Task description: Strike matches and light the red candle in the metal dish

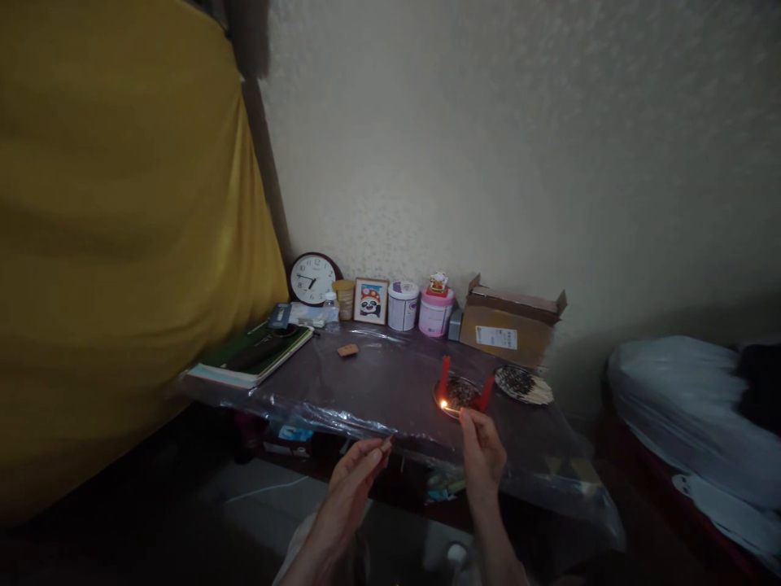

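A lit match, and two red candles with no flame on top.

From where I stand, the right hand [485, 448] is pinching a match [453, 409] by its tail, its flame [443, 404] burning low beside the foot of the left candle [445, 378], at the dish's near left edge. The left hand [359, 472], nearer and to the left, grips a small slip [386, 445]; I can't tell what it is. Both candles rise from the dish [435, 392] at the table's right, the right candle [486, 394] leaning. So the match is alight, I'd say, while lighting either candle looks undone. Pale sticks [539, 393] lie on a plate [499, 382] farther right.
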`<state>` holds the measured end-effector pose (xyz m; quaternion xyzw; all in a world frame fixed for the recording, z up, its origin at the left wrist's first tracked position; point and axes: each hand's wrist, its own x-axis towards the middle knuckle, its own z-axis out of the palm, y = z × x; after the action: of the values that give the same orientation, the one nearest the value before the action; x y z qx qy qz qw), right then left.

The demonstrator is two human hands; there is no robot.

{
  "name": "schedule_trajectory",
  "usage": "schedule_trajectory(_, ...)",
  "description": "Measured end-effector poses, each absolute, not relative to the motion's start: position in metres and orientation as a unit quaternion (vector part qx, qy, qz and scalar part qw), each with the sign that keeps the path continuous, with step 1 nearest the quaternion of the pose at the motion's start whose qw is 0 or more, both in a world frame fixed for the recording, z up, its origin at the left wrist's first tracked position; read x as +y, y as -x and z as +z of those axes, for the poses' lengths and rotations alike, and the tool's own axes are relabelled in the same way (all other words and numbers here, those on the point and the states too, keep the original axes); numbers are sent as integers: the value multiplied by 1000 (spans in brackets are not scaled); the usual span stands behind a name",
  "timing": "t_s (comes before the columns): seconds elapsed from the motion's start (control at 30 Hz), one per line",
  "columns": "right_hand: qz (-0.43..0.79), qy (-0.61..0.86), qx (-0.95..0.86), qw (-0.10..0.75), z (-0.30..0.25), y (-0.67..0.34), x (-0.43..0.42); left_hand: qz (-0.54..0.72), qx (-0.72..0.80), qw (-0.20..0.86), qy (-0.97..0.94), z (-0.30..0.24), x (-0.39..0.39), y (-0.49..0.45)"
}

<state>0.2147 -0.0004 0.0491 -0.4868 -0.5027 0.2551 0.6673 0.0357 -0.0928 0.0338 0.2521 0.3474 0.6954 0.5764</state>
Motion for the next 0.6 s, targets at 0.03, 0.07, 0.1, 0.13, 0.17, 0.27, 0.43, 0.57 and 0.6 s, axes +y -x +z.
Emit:
schedule_trajectory(0.03,261,491,-498,665,48,-215,0,694,348,578,-251,34,-93,-36)
schedule_trajectory(0.07,269,494,-493,663,48,-215,1,692,349,579,-251,35,-94,-36)
schedule_trajectory(0.1,277,498,-487,662,48,-215,1,692,350,580,-250,35,-94,-37)
schedule_trajectory(0.13,286,500,-479,662,48,-216,1,692,349,581,-248,35,-95,-37)
schedule_trajectory(0.17,295,500,-470,665,49,-215,1,692,347,582,-249,36,-95,-37)
schedule_trajectory(0.27,319,496,-446,674,54,-215,0,692,342,584,-250,35,-94,-38)
schedule_trajectory(0.43,352,475,-421,688,56,-213,1,686,354,589,-240,33,-93,-37)
schedule_trajectory(0.57,356,471,-417,691,52,-213,5,686,357,588,-238,34,-93,-36)
schedule_trajectory(0.6,356,470,-419,691,51,-213,6,686,356,588,-236,34,-93,-37)
